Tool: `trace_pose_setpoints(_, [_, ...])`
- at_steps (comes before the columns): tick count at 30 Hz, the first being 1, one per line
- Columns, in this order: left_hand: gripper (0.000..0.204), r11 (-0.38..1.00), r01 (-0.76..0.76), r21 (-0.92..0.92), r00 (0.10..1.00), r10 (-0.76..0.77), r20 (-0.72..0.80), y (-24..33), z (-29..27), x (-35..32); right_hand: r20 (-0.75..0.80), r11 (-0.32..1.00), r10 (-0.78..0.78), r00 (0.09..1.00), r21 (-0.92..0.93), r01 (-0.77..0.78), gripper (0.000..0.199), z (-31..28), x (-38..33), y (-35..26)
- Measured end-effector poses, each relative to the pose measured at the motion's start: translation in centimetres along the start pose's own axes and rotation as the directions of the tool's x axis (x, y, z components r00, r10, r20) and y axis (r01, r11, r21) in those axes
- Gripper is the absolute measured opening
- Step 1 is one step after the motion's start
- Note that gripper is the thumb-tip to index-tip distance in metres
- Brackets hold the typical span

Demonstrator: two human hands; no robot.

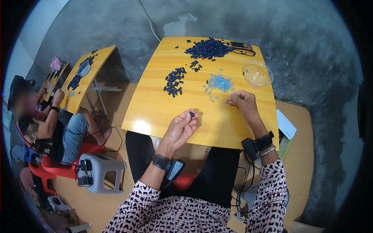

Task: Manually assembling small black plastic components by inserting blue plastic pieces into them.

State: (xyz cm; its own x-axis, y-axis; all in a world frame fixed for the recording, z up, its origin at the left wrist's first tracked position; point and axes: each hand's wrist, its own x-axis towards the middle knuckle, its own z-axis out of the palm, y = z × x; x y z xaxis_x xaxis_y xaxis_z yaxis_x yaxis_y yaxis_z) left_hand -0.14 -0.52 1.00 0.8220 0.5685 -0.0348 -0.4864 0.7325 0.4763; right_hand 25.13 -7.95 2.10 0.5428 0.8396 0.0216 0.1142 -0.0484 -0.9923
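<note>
My left hand [180, 130] is raised over the near edge of the yellow table. Its thumb and fingers pinch a small dark blue cylindrical piece [192, 114]. To the right, the fingertips of my right hand [245, 105] are pressed together just above the tabletop; whatever they hold is too small to name. Just beyond them lies a pile of small clear, light-blue pieces [220, 83], a few scattered toward me. Left of that pile is a loose group of dark cylindrical pieces [174, 81]. A larger heap of dark pieces [209, 48] sits at the far edge.
A clear round plastic bowl [258, 73] stands at the table's right edge. Behind it lie eyeglasses [243, 51] and a calculator-like device [241, 46]. At left, a person [46, 120] works at another yellow table [99, 58]. A grey stool [103, 171] and cables are on the floor.
</note>
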Motion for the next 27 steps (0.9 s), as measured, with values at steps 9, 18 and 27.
trace_pose_setpoints(9, [0.012, 0.999, -0.01, -0.035, 1.0, 0.01, 0.001, -0.3, -0.3, 0.1, -0.013, 0.995, -0.004, 1.0, 0.098, 0.005, 0.009, 1.1, -2.6, -1.0])
trace_pose_setpoints(18, [0.015, 0.998, -0.054, 0.039, 0.998, 0.053, 0.019, -0.4, -0.5, 0.2, 0.142, 0.865, -0.461, 0.876, -0.147, 0.48, 0.009, 7.2, -7.9, -3.5])
trace_pose_setpoints(27, [0.02, 0.995, -0.049, 0.086, 0.999, 0.049, 0.003, -0.5, -0.4, 0.0, 0.115, 0.842, -0.49, 0.864, -0.197, 0.503, 0.01, 8.6, -7.9, -3.4])
